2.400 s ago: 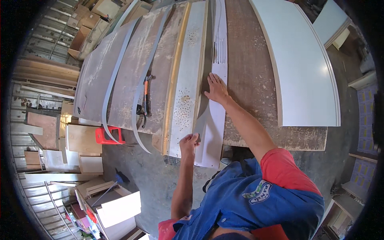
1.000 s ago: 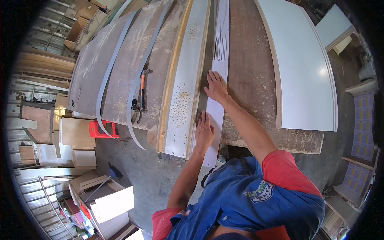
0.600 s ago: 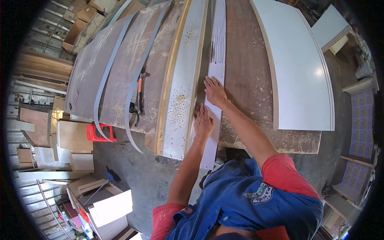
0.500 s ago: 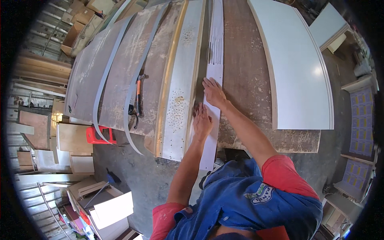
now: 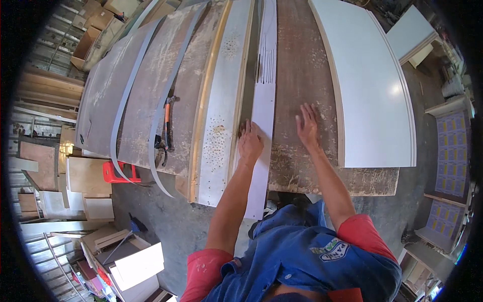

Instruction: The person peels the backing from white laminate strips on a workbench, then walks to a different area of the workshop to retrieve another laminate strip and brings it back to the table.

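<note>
Clock positions read from the middle of the view. One table [image 5: 299,65], brown, scuffed, filled the upper part, 9 through 12 to 3 o'clock. One white panel [image 5: 377,100], ridged along its right edge, lay on it at 2 o'clock. One dotted board [image 5: 214,146], pale, with a yellowish strip down its left side, lay at 11 o'clock. One white strip [image 5: 262,105], marked with dark lines toward its far end, ran from 12 to 6 o'clock, its near end past the table's edge. One dark grey band [image 5: 247,95] lay between the last two; loose piece or shadowed side, could not be told. Two grey strips [image 5: 128,93], curved, lay at 10 o'clock, near ends overhanging. One stool [image 5: 109,172], red, stood at 9 o'clock. One hammer [image 5: 167,113], orange-and-black handle, lay at 10 o'clock, beside the nearer grey strip. One left hand [image 5: 250,143], at centre, was laid flat across the white strip's left edge, fingers toward 12, clasping nothing. One right hand [image 5: 308,126], at 2 o'clock, was unclenched and empty, fingers parted, over the table between white strip and white panel; contact could not be told.
</note>
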A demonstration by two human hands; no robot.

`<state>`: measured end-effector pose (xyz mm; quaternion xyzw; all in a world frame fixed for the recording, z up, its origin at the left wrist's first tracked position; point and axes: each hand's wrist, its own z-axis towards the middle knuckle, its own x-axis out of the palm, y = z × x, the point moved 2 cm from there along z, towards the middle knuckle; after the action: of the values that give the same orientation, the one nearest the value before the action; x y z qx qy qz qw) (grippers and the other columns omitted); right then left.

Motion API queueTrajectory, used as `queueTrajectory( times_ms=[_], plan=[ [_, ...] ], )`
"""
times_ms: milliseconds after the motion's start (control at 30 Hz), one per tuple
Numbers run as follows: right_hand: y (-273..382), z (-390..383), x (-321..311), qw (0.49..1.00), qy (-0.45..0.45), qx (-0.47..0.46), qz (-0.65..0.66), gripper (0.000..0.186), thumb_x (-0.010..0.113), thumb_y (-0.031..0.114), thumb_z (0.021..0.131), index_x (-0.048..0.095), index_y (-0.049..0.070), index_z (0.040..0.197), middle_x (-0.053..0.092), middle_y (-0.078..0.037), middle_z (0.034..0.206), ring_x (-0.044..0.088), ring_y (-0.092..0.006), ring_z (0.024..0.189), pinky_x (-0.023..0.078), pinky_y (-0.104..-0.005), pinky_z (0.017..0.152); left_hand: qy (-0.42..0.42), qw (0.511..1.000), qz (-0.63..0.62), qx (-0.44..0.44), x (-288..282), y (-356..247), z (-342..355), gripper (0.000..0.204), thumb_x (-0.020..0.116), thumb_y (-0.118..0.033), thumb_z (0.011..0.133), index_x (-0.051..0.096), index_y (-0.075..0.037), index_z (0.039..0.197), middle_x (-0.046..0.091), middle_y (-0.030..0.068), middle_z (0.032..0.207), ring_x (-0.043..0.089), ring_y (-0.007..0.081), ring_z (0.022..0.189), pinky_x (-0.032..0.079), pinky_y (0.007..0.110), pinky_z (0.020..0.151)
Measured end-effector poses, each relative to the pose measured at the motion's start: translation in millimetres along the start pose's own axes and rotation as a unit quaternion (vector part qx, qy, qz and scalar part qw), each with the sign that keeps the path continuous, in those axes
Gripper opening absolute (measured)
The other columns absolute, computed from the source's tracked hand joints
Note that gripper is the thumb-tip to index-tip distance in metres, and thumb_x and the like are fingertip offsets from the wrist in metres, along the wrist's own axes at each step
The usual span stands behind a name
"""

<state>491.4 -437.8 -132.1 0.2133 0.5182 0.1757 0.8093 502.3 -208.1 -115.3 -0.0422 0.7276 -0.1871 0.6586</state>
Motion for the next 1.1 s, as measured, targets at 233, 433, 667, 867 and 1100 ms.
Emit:
queueTrajectory(
  times_ms=[233,433,667,867,1100],
  plan=[
    [-8.0,0.5,3.8,0.997,0.008,0.049,-0.063,0.048,0.048,0.032,0.095,0.046,0.001,0.132,0.039,-0.017,0.141,0.03,-0.0346,0.135,0.025,-0.0452,0.112,-0.024,0.999,-0.004,0.022,12.3,5.4,34.0,0.057,0.053,-0.011,0.081,0.04,0.003,0.135,0.032,0.0205,0.146,0.038,0.0355,0.131,0.035,0.039,0.107],
    [-6.0,5.6,1.4,0.994,0.029,0.059,-0.084,0.052,0.046,0.036,0.095,0.044,0.0,0.133,0.037,-0.016,0.142,0.027,-0.0331,0.136,0.022,-0.0443,0.114,0.004,1.0,-0.016,0.0,10.4,-1.4,68.7,0.059,0.052,-0.015,0.083,0.037,0.002,0.137,0.03,0.0197,0.148,0.041,0.035,0.129,0.035,0.038,0.108],
    [-0.6,7.5,-1.8,0.993,0.048,0.059,-0.094,0.054,0.049,0.036,0.094,0.043,0.0,0.133,0.035,-0.016,0.143,0.025,-0.0333,0.137,0.021,-0.0447,0.115,0.004,1.0,-0.022,-0.009,12.5,-3.2,97.7,0.058,0.054,-0.013,0.082,0.039,0.002,0.136,0.032,0.0169,0.147,0.033,0.0323,0.135,0.036,0.036,0.107],
    [0.7,7.5,-2.4,0.994,0.043,0.052,-0.085,0.054,0.052,0.036,0.092,0.045,-0.001,0.131,0.035,-0.016,0.143,0.026,-0.034,0.136,0.02,-0.0455,0.115,0.015,0.999,-0.041,-0.011,12.3,-3.7,119.0,0.06,0.055,-0.013,0.08,0.038,0.003,0.136,0.032,0.017,0.148,0.031,0.0322,0.136,0.035,0.036,0.108],
    [-3.5,12.0,-2.1,0.996,0.007,0.046,-0.07,0.049,0.057,0.031,0.089,0.05,-0.001,0.126,0.041,-0.016,0.139,0.032,-0.035,0.133,0.025,-0.0456,0.111,0.004,0.999,-0.051,0.002,7.2,-5.4,118.4,0.064,0.058,-0.015,0.079,0.037,0.003,0.136,0.032,0.0181,0.147,0.031,0.0325,0.136,0.033,0.036,0.109]
  ],
)
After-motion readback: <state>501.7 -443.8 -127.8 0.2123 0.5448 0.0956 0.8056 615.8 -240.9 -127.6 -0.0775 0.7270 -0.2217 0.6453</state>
